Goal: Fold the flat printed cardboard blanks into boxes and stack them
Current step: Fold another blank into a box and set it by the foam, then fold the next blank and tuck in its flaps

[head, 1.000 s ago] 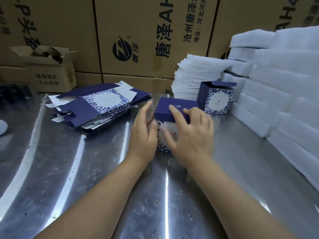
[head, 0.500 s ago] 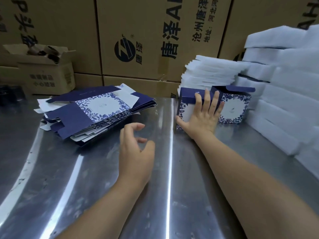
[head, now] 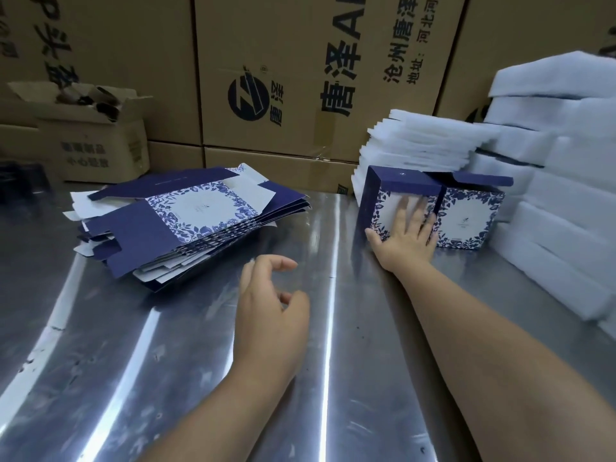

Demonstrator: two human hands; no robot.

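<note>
- Right hand (head: 405, 236), fingers straight, presses navy floral cardboard box (head: 405, 183), now moved against open-lidded matching box (head: 468, 216).
- Left hand (head: 270, 315), now off the box, hovers loosely curled, empty.

Folded box (head: 405, 183) front partly hidden — right hand (head: 408, 240) over it.

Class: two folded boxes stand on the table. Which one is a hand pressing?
The left box: the right hand lies flat on its printed front, fingers straight. The right box beside it has its lid flap raised.
</note>
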